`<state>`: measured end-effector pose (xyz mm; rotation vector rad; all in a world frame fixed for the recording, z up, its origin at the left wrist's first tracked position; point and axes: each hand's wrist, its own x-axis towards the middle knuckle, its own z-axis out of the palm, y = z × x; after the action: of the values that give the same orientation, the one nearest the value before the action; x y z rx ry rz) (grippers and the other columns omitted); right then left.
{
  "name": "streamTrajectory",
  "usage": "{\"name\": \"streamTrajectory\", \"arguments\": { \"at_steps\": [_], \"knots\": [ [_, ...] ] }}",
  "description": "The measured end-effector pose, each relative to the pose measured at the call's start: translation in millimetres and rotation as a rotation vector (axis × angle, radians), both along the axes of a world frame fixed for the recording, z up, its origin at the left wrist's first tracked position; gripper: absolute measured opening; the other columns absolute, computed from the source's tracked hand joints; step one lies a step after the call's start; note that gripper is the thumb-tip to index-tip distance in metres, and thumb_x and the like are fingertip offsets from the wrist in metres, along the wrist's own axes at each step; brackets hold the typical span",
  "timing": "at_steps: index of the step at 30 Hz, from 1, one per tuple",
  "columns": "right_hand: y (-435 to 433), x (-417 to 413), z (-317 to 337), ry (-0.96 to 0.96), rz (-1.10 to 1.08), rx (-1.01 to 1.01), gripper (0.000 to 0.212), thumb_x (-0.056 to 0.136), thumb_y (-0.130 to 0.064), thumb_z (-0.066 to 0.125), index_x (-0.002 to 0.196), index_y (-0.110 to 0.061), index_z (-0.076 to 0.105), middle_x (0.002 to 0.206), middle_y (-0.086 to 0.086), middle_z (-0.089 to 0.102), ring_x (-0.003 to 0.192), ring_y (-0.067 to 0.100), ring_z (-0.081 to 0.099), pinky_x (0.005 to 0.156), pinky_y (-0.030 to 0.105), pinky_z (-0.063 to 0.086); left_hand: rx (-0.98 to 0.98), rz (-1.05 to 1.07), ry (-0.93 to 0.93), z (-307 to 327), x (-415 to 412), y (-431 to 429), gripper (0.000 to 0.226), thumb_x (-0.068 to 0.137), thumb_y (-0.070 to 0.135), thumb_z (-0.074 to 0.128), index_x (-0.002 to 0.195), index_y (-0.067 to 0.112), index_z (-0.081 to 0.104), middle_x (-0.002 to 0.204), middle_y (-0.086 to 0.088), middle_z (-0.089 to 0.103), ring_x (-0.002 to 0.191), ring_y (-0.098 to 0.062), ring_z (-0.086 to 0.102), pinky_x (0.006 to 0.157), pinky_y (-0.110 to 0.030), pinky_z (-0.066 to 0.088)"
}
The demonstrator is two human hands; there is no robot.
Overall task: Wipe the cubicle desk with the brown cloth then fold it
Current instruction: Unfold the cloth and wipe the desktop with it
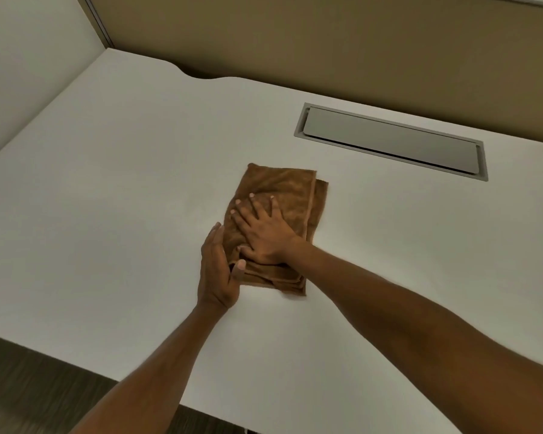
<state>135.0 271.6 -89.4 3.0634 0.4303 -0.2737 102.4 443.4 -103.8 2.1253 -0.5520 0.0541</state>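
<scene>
Both forearms reach in over the near edge of the white desk (107, 183) and meet at the brown cloth (279, 189). The right hand (264, 236) lies flat on top of the cloth, fingers straight and spread, palm pressing down and grasping nothing. The left hand (217, 270) stands on its edge against the cloth's left side, fingers straight and together, with its thumb resting on the cloth's near-left corner; it is not clenched. The cloth lies folded in layers on the desk, the lower layers showing along its right and near edges. Beyond the cloth and to its right, a recessed grey hatch (389, 140) sits in the desk, its lid closed and contents hidden.
</scene>
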Motion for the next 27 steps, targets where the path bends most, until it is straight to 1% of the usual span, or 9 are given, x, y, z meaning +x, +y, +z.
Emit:
{"name": "streamTrajectory", "arguments": {
  "at_steps": [4, 6, 9, 11, 14, 18, 21, 24, 27],
  "knots": [
    [17.2, -30.1, 3.0, -0.017, 0.026, 0.026, 0.081, 0.09, -0.065, 0.023, 0.152, -0.016, 0.01, 0.162, 0.011, 0.006, 0.147, 0.038, 0.002, 0.11, 0.071, 0.004, -0.067, 0.048, 0.047, 2.1, 0.6, 1.3, 0.084, 0.089, 0.068, 0.026, 0.144, 0.004, 0.029, 0.148, -0.017, 0.038, 0.136, -0.02, 0.035, 0.111, -0.033, 0.031],
    [25.3, -46.9, 4.4, -0.018, 0.025, 0.03, 0.079, 0.09, -0.063, 0.025, 0.152, -0.015, 0.013, 0.162, 0.011, 0.008, 0.147, 0.038, 0.004, 0.109, 0.072, 0.006, -0.114, 0.112, 0.106, 4.0, -0.6, 4.9, 0.086, 0.088, 0.069, 0.028, 0.141, 0.001, 0.036, 0.144, -0.017, 0.044, 0.132, -0.02, 0.04, 0.109, -0.033, 0.034],
    [35.5, -75.4, 4.5, -0.025, 0.03, 0.023, 0.079, 0.089, -0.063, 0.022, 0.151, -0.014, 0.015, 0.161, 0.013, 0.012, 0.146, 0.041, 0.007, 0.107, 0.074, 0.006, -0.159, 0.218, 0.119, 7.3, -2.1, 11.8, 0.067, 0.092, 0.048, 0.031, 0.13, -0.003, 0.051, 0.133, -0.02, 0.055, 0.126, -0.031, 0.05, 0.107, -0.047, 0.04],
    [43.4, -98.6, 3.0, -0.039, 0.019, 0.026, 0.079, 0.089, -0.062, 0.02, 0.151, -0.015, 0.016, 0.161, 0.013, 0.014, 0.145, 0.042, 0.009, 0.106, 0.074, 0.006, -0.154, 0.233, 0.132, 13.3, -6.5, 13.9, 0.06, 0.095, 0.04, 0.029, 0.126, -0.004, 0.054, 0.13, -0.022, 0.057, 0.126, -0.035, 0.05, 0.108, -0.048, 0.04],
    [54.1, -134.6, 1.5, -0.027, -0.018, 0.05, 0.079, 0.088, -0.063, 0.02, 0.15, -0.015, 0.019, 0.16, 0.014, 0.016, 0.145, 0.043, 0.01, 0.105, 0.075, 0.003, -0.056, 0.174, 0.186, 18.9, -16.5, 15.8, 0.051, 0.093, 0.034, 0.04, 0.127, -0.001, 0.054, 0.133, -0.02, 0.056, 0.127, -0.033, 0.048, 0.109, -0.042, 0.037],
    [61.4, -179.7, -0.6, -0.012, -0.038, 0.08, 0.079, 0.088, -0.065, 0.023, 0.151, -0.016, 0.019, 0.159, 0.015, 0.017, 0.145, 0.043, 0.007, 0.107, 0.074, -0.002, 0.09, 0.065, 0.216, 16.1, -42.6, 9.8, 0.046, 0.091, 0.026, 0.059, 0.132, 0.006, 0.05, 0.14, -0.019, 0.047, 0.136, -0.031, 0.036, 0.111, -0.043, 0.031],
    [62.5, -213.6, -1.9, -0.01, -0.061, 0.1, 0.078, 0.088, -0.065, 0.028, 0.149, -0.018, 0.021, 0.158, 0.016, 0.019, 0.145, 0.044, 0.006, 0.106, 0.075, -0.003, 0.216, 0.012, 0.151, 13.3, -68.8, -3.7, 0.046, 0.087, 0.019, 0.062, 0.129, 0.006, 0.048, 0.136, -0.018, 0.049, 0.134, -0.032, 0.034, 0.11, -0.045, 0.033],
    [61.7, -246.3, -2.5, -0.012, -0.151, 0.143, 0.079, 0.086, -0.065, 0.03, 0.149, -0.018, 0.02, 0.158, 0.015, 0.02, 0.146, 0.044, 0.005, 0.106, 0.075, -0.003, 0.333, -0.067, 0.05, 14.6, -85.7, -21.3, 0.045, 0.085, 0.024, 0.062, 0.125, 0.006, 0.049, 0.126, -0.016, 0.056, 0.124, -0.033, 0.043, 0.11, -0.052, 0.032],
    [59.5, -276.6, -2.5, -0.01, -0.266, 0.181, 0.08, 0.086, -0.064, 0.03, 0.15, -0.018, 0.017, 0.158, 0.014, 0.019, 0.146, 0.043, 0.005, 0.106, 0.076, -0.001, 0.411, -0.174, 0.03, 16.4, -100.6, -40.0, 0.049, 0.087, 0.027, 0.06, 0.128, 0.005, 0.047, 0.129, -0.017, 0.054, 0.127, -0.034, 0.041, 0.112, -0.052, 0.029]
  ]
}}
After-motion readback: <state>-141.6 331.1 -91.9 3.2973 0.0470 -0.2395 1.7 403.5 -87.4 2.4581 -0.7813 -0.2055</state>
